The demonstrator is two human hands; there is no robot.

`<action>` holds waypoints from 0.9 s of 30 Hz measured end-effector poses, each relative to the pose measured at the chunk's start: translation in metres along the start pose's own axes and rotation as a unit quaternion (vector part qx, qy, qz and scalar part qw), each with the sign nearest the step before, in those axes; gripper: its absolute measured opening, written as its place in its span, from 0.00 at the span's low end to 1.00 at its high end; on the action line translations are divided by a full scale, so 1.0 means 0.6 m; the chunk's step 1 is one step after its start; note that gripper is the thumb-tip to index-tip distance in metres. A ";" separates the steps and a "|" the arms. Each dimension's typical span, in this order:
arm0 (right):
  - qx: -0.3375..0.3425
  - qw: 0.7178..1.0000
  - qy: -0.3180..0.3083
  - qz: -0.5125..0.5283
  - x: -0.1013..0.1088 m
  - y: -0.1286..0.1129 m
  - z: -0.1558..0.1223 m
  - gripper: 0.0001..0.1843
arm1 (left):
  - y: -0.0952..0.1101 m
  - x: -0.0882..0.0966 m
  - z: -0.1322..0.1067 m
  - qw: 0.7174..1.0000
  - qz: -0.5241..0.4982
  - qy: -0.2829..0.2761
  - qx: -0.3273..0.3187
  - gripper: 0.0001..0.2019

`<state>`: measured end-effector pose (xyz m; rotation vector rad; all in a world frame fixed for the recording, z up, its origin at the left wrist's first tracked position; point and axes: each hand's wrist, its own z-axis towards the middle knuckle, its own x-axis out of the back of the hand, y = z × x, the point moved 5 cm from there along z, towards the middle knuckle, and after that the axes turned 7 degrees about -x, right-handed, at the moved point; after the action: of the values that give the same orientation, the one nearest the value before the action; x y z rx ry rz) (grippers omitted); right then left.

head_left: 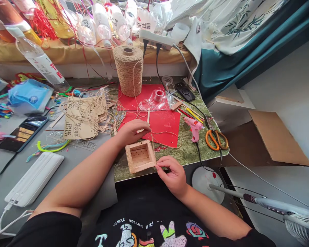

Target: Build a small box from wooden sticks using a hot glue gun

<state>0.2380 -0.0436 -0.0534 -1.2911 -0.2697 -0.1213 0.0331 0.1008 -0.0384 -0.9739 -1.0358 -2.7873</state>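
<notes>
A small open box of wooden sticks point(140, 155) lies at the near edge of the green wood-grain board, its left side wrapped in twine. My left hand point(134, 132) is closed just above the box, thumb and fingers pinched on the jute twine point(152, 141). From there the strand runs down along the box's right side to my right hand point(172, 174). That hand pinches the twine at the box's lower right corner; its fingertips partly hide the spot. A loose loop of twine lies on the red sheet point(167, 120) behind. Farther back stands a large twine spool point(128, 70).
Right of the box lie a pink glue gun point(194, 128) and orange-handled scissors point(216, 139). Sandpaper sheets point(79, 118) under tangled twine, a phone point(23, 132) and a white power bank point(34, 179) are on the left. A power strip point(156, 39) rests on the ledge among bottles.
</notes>
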 end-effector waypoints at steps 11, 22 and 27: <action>0.061 0.997 -0.021 -0.031 0.002 -0.001 -0.003 0.13 | -0.004 -0.002 -0.002 1.000 0.010 0.001 -0.024 0.06; 0.102 0.992 -0.038 -0.063 -0.001 0.003 -0.004 0.21 | -0.001 0.000 -0.001 0.999 0.011 0.003 -0.033 0.06; 0.092 0.994 -0.034 -0.049 -0.001 0.006 -0.006 0.21 | 0.001 0.001 0.001 0.999 0.013 0.003 -0.032 0.06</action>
<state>0.2386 -0.0462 -0.0579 -1.1005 -0.3942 -0.1338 0.0331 0.1005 -0.0375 -0.9763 -0.9327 -2.8168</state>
